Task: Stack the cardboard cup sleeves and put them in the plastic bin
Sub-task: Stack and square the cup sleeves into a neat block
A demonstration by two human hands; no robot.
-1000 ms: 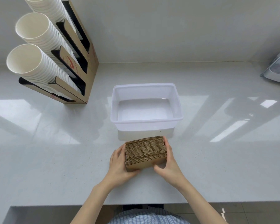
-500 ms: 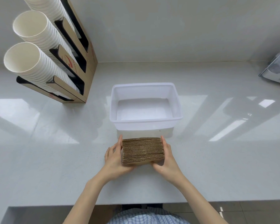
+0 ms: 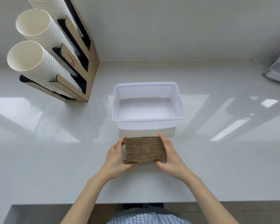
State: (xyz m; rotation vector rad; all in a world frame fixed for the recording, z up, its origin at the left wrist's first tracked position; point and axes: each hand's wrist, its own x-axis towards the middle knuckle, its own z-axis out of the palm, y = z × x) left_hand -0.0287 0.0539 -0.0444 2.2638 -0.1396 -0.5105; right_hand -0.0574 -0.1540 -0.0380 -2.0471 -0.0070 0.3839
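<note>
A stack of cardboard cup sleeves (image 3: 145,148) is held between the left hand (image 3: 116,156) and the right hand (image 3: 169,156), just in front of the plastic bin (image 3: 148,121) on the white counter (image 3: 55,159). The grip of each hand is clamped on one end of the stack: the left fingers (image 3: 121,141) are pressed against the left end and the right fingers (image 3: 162,139) against the right end, while both thumbs are placed against the nearest sleeve face on the person's side. The stack is set on edge, so that the corrugated edges of the many flattened sleeves are presented upward as close brown ridges running left to right. The sleeves are packed evenly, with the plain brown face of the nearest one visible between the thumbs. Whether the stack rests on the counter or is lifted slightly cannot be told. The bin is translucent white, rectangular, open-topped and without contents. To the far left, a cardboard cup dispenser (image 3: 89,62) is seen, loaded with rows of white paper cups (image 3: 29,57).
</note>
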